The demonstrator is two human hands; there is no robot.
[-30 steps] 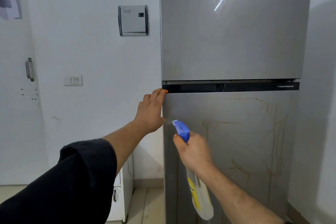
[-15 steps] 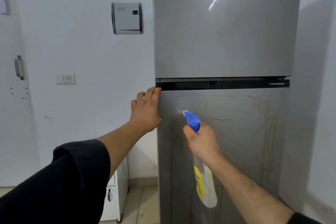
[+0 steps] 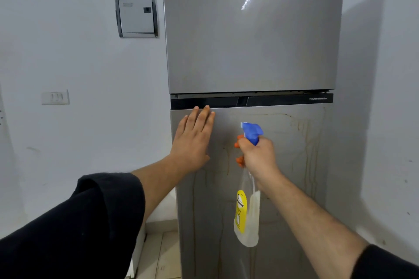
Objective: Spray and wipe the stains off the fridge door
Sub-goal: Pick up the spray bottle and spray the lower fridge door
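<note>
A tall silver fridge fills the middle. Its lower door (image 3: 283,188) carries brown drip stains (image 3: 310,147) down the right side and fainter streaks lower left. My left hand (image 3: 192,140) lies flat against the door's upper left corner, fingers apart, fingertips just under the black handle strip (image 3: 283,99). My right hand (image 3: 258,158) grips a clear spray bottle (image 3: 247,217) with a blue nozzle, orange trigger and yellow label. The nozzle points at the door, a little right of my left hand. No cloth is in view.
The upper fridge door (image 3: 249,29) looks unstained. A white wall to the left holds a grey box (image 3: 136,17) and a light switch (image 3: 55,97). A low white cabinet (image 3: 136,253) stands at the fridge's lower left. Another wall (image 3: 385,120) closes in on the right.
My left hand has shifted from gripping the door's left edge to lying flat on its front. The spray bottle has moved right and up, its trigger now showing. The view has turned left.
</note>
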